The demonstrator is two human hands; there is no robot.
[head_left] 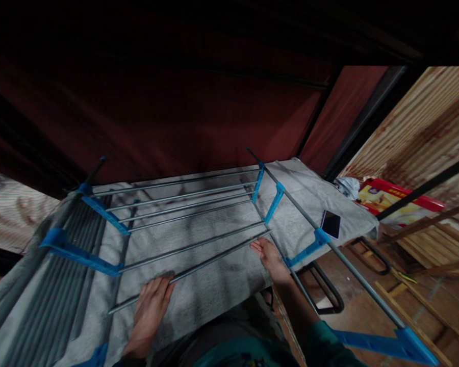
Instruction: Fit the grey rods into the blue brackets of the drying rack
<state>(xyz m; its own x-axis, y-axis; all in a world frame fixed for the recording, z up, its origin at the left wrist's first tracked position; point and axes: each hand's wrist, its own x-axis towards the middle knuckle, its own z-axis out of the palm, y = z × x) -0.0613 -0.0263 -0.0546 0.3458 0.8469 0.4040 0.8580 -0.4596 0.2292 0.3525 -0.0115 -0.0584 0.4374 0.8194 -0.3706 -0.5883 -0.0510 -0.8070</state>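
A loose grey metal tube (210,260) lies slantwise in front of me, apart from the frame's crossbars. My left hand (153,302) is closed over it near its left end, palm down. Near its right end, my right hand (266,252) grips the same tube with the fingertips. The tube's right tip is close to the right side of a rack frame made of grey tubes and blue plastic brackets (304,250). Several crossbars (187,191) span the far part of the frame. A single crossbar (191,250) runs just beyond the tube, joined to the left blue bracket (82,259).
Several spare grey tubes (49,311) lie side by side at the left on the grey cloth (214,285). A phone (331,224) rests on the cloth at right. A red-and-yellow package (393,196) and a wooden ladder-like frame (421,306) are farther right.
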